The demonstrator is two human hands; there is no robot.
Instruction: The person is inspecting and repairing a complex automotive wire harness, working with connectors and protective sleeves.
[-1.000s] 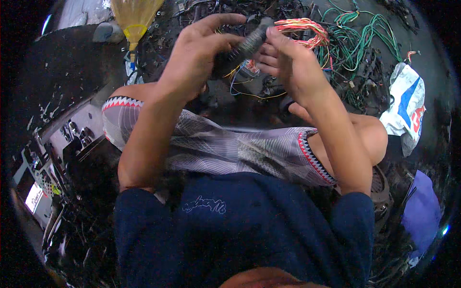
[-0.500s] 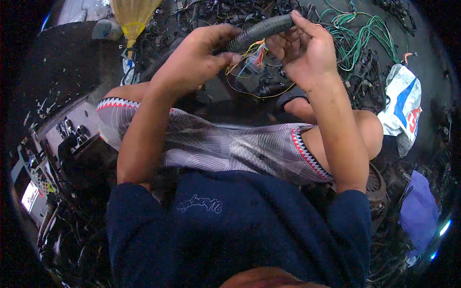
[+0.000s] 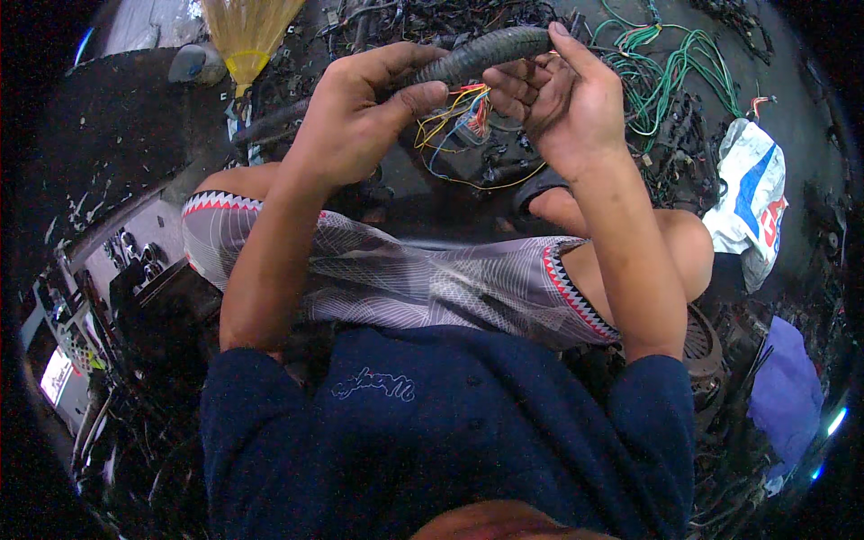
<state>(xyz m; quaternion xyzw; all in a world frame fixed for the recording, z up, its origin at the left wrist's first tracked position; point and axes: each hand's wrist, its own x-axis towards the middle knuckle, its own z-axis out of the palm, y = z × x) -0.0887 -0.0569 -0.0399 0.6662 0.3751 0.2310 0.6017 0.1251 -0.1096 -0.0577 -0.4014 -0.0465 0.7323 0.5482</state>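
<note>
Clock positions are read from the view's centre. A black corrugated conduit (image 3: 486,56) is located at 12 o'clock, raised above the floor and bowed slightly upward. The left hand (image 3: 355,112), at 11 o'clock, grasps the conduit's left portion, thumb on the near side and fingers on the far side. The right hand (image 3: 580,117), between 1 and 2 o'clock, grips the conduit's right end at the thumb; its remaining fingers are partly curled and loosely spread.

Multicoloured thin wires (image 3: 463,121) lie at 12 o'clock, on the near side of the conduit. A bundle of green wires (image 3: 670,85) lies at 2 o'clock, beyond the right hand. A white plastic sack (image 3: 742,189) rests between 2 and 3 o'clock, a purple sheet (image 3: 787,396) at 4 o'clock. A straw broom (image 3: 247,36) is positioned at 11 o'clock, beyond the left hand
</note>
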